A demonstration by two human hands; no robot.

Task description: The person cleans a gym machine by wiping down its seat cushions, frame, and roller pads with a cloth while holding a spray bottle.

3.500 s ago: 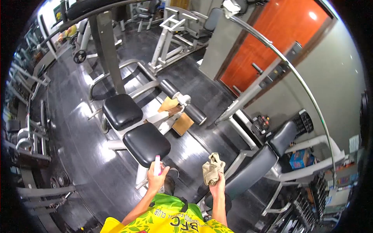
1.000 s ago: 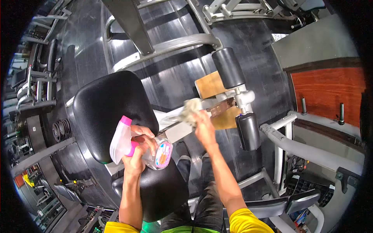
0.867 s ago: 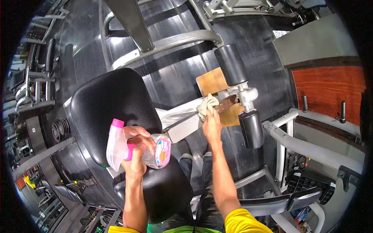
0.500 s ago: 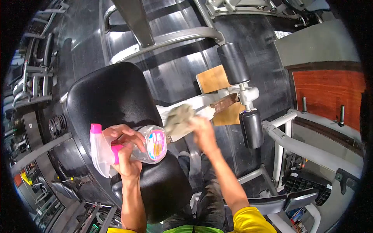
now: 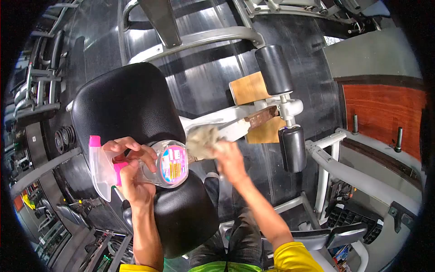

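Observation:
My left hand (image 5: 136, 174) is wrapped round a clear spray bottle (image 5: 168, 164) with a pink and white trigger head, tilted on its side above two black padded seats (image 5: 129, 106). The bottle's labelled side faces right. My right hand (image 5: 230, 161) grips a beige cloth (image 5: 202, 141), blurred by motion, against the near end of the machine's white metal beam (image 5: 233, 129), close beside the bottle. Farther along the beam is a brown, worn section (image 5: 262, 117).
Black foam rollers (image 5: 274, 70) stand at the beam's far end, beside wooden boards (image 5: 250, 88). A curved grey frame (image 5: 204, 40) crosses behind the seats. On the right are a metal rack bar (image 5: 358, 170) and a reddish panel (image 5: 385, 115).
Over the last second the cloth in my right hand has moved left along the beam towards the seats. My left hand has shifted left with the bottle. Earlier, both hands were farther from the beam.

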